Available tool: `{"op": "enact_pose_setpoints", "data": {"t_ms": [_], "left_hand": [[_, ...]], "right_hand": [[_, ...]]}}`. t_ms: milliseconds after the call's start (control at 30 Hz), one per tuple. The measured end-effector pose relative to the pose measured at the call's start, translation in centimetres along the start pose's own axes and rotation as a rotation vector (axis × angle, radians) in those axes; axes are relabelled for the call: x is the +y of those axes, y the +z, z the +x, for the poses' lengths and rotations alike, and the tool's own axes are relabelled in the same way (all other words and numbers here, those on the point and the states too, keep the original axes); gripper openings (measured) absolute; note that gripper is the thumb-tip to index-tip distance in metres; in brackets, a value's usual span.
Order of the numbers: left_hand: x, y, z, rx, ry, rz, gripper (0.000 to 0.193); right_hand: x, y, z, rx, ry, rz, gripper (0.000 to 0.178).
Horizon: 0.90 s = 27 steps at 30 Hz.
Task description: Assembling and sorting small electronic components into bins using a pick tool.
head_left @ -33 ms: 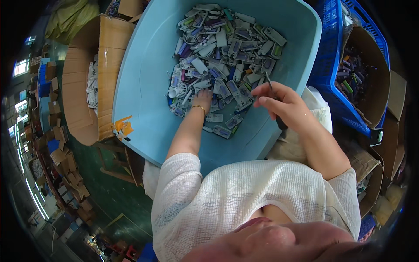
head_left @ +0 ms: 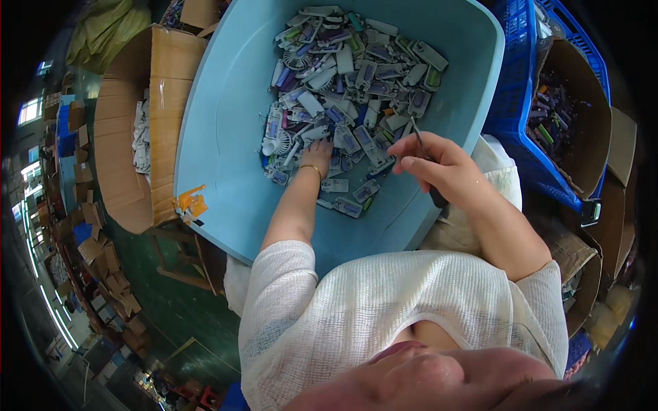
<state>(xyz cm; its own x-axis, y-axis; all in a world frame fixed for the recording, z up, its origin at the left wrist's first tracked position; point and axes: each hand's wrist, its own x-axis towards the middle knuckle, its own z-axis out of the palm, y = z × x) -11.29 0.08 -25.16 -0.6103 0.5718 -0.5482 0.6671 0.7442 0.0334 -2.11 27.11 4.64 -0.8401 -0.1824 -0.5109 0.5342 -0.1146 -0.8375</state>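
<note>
Tub [head_left: 226, 116]: pale blue, wide, directly in front of the person; a patch of orange tape [head_left: 194, 203] on its near left edge.

Parts [head_left: 356, 75]: a loose heap inside the tub, toward its far and middle floor; mostly white and grey casings, several with purple, blue or green pieces among them. Included: a round white grille [head_left: 277, 144], just left of the left hand. A few casings lie apart on the near side of the heap.

Left hand [head_left: 317, 156]: one, with a gold bracelet [head_left: 310, 168] at the wrist; reaches down into the near side of the heap, fingers among the parts. Whether it is closed on a piece cannot be told.

Right hand [head_left: 439, 164]: one, raised over the tub's right side, clear of the heap; wrapped round a tool [head_left: 417, 133] with a thin dark shaft pointing up and away, its dark handle end showing below the palm.

Flanking: left, an open carton [head_left: 179, 89] with whitish pieces; right, a blue crate [head_left: 508, 82] holding a cardboard liner [head_left: 595, 147] and small dark, purple and green pieces.

Step in hand, as judged: selecting a part from the heap, tool at the ready.

Next move, as judged: calls for a secure left-hand pinch on a single casing, freed from its overlapping neighbours, with the tool's tip kept away from the left fingers.
</note>
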Motion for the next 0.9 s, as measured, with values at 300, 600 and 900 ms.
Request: {"op": "enact_pose_setpoints", "data": {"t_ms": [300,600,900], "left_hand": [[0.5,-0.2,1.6,-0.357,-0.062,0.192,0.036],[-2.8,-3.6,-2.0,-0.163,-0.205,-0.005,0.025],[0.5,-14.6,-9.7,0.091,-0.080,-1.716,0.033]], "right_hand": [[0.1,1.5,1.3,-0.054,0.133,-0.004,0.025],[1.3,2.9,1.8,-0.062,0.028,-0.151,0.022],[4.2,3.7,2.1,0.090,-0.245,-0.537,0.037]]}}
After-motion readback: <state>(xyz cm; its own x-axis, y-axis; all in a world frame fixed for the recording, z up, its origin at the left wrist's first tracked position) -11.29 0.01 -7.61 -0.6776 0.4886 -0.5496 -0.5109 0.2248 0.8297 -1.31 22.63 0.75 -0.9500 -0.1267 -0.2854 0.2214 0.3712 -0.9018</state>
